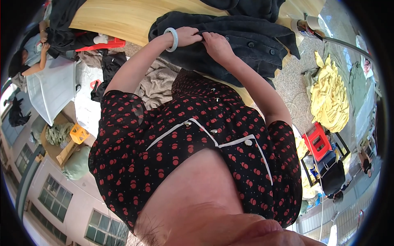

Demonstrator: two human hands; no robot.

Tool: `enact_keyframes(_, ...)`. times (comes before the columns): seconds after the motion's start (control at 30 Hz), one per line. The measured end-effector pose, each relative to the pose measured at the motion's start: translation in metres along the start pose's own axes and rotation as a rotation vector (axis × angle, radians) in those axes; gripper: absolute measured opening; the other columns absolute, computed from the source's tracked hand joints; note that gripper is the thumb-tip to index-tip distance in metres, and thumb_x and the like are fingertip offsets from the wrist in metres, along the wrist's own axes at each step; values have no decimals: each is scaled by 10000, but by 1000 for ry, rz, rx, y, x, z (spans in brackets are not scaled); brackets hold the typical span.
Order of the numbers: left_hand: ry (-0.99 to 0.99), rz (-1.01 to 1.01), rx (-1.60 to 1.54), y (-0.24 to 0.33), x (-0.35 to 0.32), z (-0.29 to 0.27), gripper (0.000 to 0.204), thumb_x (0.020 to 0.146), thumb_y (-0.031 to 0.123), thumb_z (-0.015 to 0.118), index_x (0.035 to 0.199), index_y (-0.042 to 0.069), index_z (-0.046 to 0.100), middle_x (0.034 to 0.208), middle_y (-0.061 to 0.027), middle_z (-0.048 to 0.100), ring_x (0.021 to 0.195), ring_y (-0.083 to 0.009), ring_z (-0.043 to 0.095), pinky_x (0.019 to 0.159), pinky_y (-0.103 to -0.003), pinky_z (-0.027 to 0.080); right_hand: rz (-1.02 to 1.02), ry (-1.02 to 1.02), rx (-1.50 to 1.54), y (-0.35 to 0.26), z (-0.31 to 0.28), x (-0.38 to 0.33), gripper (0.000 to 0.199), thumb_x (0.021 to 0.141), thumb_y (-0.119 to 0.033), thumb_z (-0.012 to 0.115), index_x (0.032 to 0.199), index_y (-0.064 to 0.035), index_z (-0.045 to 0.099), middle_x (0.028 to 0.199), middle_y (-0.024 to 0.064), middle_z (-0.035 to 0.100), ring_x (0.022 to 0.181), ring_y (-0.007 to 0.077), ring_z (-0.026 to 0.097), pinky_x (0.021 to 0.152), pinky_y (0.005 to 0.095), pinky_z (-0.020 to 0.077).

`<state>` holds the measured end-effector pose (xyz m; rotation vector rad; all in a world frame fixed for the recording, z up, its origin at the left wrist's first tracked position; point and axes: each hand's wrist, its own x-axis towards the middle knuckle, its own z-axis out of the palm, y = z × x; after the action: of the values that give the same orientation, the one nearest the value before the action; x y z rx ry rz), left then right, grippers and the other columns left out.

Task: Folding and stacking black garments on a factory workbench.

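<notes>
In the head view, a black, long-sleeved jacket of soft, faded-looking cloth with dark round buttons (251, 44) lies on a pale wood-grain table (117, 18), crumpled along the near edge and reaching toward the right edge. The left hand (188, 37), with a smooth pale-blue bangle (171, 39) at its wrist, is nearly closed, its fingertips gathered on a small fold of the jacket; the right hand (217, 46) meets it there, thumb and fingers pinched on the same dark cloth. How much each holds cannot be told, black on black. The grip looks narrow, so an uneven pull could let the fold slip or strain the cloth at that spot. The jacket's lower left part seems to pass over the near edge, above a heap of grey-brown crumpled fabric (158, 82); its own weight could drag it down if both hands loosen. The bangle could snag a loose fold should the wrist turn beneath it. Near the right edge, a tapering end of the jacket comes close to a white cup-like container (315, 23), and a sharp tug or swing could knock that over. Another black garment (250, 7) at the far edge, so alike in colour, could get caught up by mistake.
</notes>
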<state>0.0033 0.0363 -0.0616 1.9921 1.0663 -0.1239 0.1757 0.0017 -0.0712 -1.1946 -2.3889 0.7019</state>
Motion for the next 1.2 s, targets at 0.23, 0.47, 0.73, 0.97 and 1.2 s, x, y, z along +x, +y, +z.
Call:
enact_keyframes(0.23, 122, -148, 227, 19, -13, 9, 397, 753, 348, 489, 892, -23, 475, 932, -203, 520, 915, -324, 498, 784, -380, 404, -87, -12, -169, 5, 2, 4, 106, 742, -117, 507, 781, -46, 438, 674, 100, 519, 674, 254, 533, 625, 351, 425)
enact_keyframes(0.47, 240, -129, 290, 10, -14, 24, 302, 753, 220, 484, 947, -6, 429, 917, -171, 491, 889, -316, 483, 779, -372, 401, -142, 0, -201, 5, 3, 7, 97, 755, -131, 490, 759, -59, 426, 651, 88, 516, 649, 247, 534, 607, 344, 422)
enact_keyframes(0.73, 288, -142, 345, 3, -10, 31, 211, 741, 160, 477, 888, 17, 425, 850, -155, 483, 837, -307, 490, 745, -378, 411, -146, -92, -247, 3, 4, 11, 63, 771, -114, 449, 753, -55, 436, 665, 99, 537, 673, 248, 547, 640, 341, 424)
enact_keyframes(0.97, 281, -109, 95, -10, -7, 38, 235, 761, 210, 463, 884, 12, 490, 853, -164, 545, 819, -300, 527, 733, -374, 419, 11, -181, -65, 8, 10, 13, 107, 757, -145, 478, 723, -45, 498, 660, 119, 565, 667, 272, 564, 611, 387, 435)
enact_keyframes(1.2, 164, -208, -336, -23, -4, 21, 273, 779, 254, 518, 866, 0, 569, 792, -143, 584, 762, -247, 550, 684, -318, 417, 85, -249, 92, 13, -9, 15, 161, 744, -193, 509, 753, -46, 575, 674, 135, 569, 694, 322, 545, 632, 390, 442)
